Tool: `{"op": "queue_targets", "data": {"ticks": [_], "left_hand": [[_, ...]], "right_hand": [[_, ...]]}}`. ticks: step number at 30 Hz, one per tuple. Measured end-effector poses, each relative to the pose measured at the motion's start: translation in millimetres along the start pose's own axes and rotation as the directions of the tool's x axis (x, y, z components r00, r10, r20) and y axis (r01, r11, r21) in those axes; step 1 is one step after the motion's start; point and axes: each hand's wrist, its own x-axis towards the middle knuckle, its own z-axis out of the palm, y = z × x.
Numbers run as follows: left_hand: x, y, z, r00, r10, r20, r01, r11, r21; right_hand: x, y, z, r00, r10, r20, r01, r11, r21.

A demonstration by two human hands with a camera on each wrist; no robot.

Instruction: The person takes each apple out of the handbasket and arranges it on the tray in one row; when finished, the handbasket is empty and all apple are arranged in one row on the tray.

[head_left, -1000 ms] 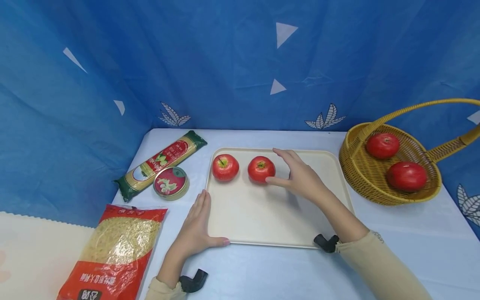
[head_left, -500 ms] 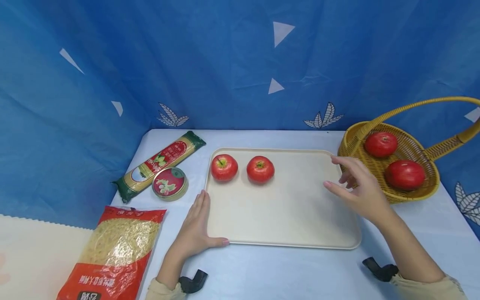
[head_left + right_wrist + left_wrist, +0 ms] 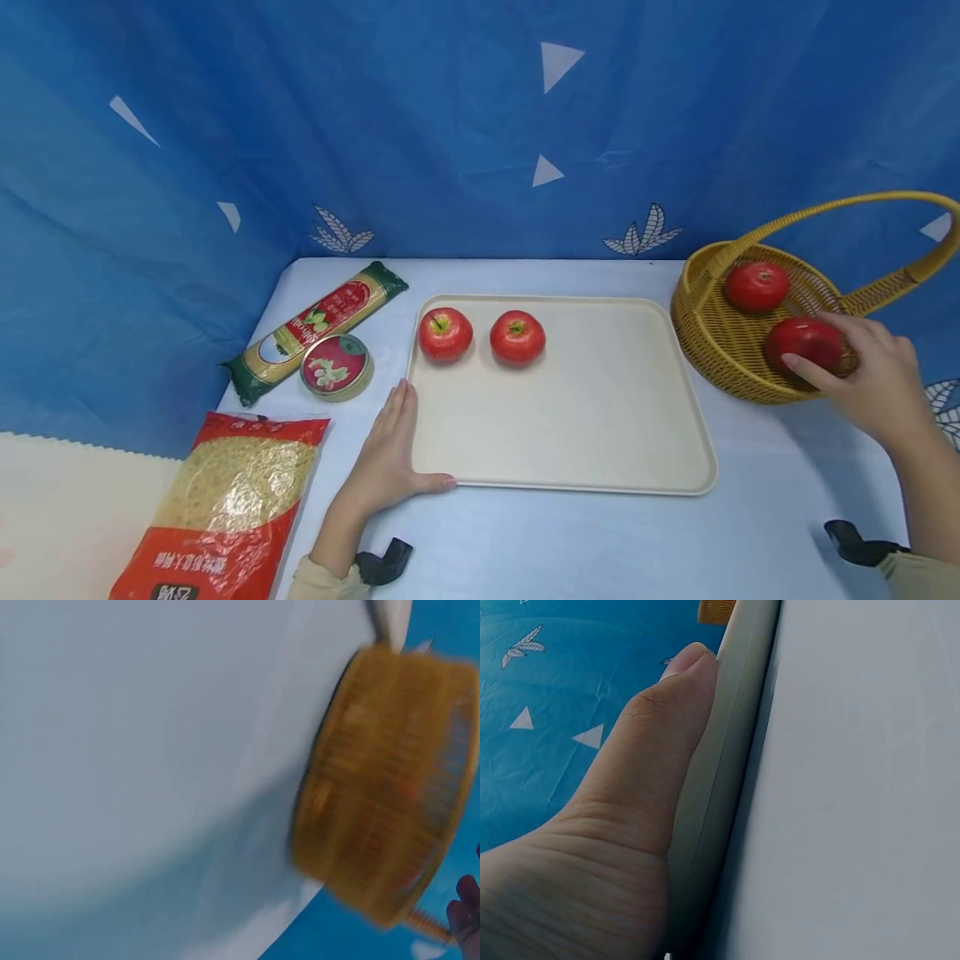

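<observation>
In the head view my left hand (image 3: 390,446) rests at the front left corner of a cream tray (image 3: 585,417). Its fingers lie along the left side and its thumb along the front edge; the left wrist view shows the thumb (image 3: 649,742) against the rim. Two red apples, a left one (image 3: 446,335) and a right one (image 3: 517,338), sit at the tray's back left. Over the wicker basket (image 3: 708,342), my right hand (image 3: 873,375) spreads thumb and fingers around the nearer red fruit (image 3: 806,342); contact is unclear. Another red fruit (image 3: 757,287) lies farther back inside.
Left of the tray lie a green-ended spaghetti packet (image 3: 318,329), a round tin (image 3: 336,365) and a red bag of pasta (image 3: 225,500). The basket's tall handle (image 3: 825,212) arches above its opening. A blue curtain (image 3: 465,125) stands behind the table.
My right hand has moved right, from beside the right apple on the tray across to the basket and over the nearer fruit. The left hand has stayed at the tray's corner.
</observation>
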Motion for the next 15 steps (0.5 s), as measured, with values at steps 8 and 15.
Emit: {"op": "queue_targets", "data": {"ticks": [8,15], "left_hand": [[-0.1,-0.7,0.5,1.000,0.001,0.001,-0.001,1.000,0.002],[-1.0,0.6,-1.8,1.000,-0.002,0.011,0.002,1.000,0.003]], "right_hand": [[11.4,30.1,-3.0,0.989,0.097,0.107,-0.086,0.991,-0.103],[19.9,36.0,-2.2,0.982,0.062,0.178,-0.033,0.987,-0.158]]}}
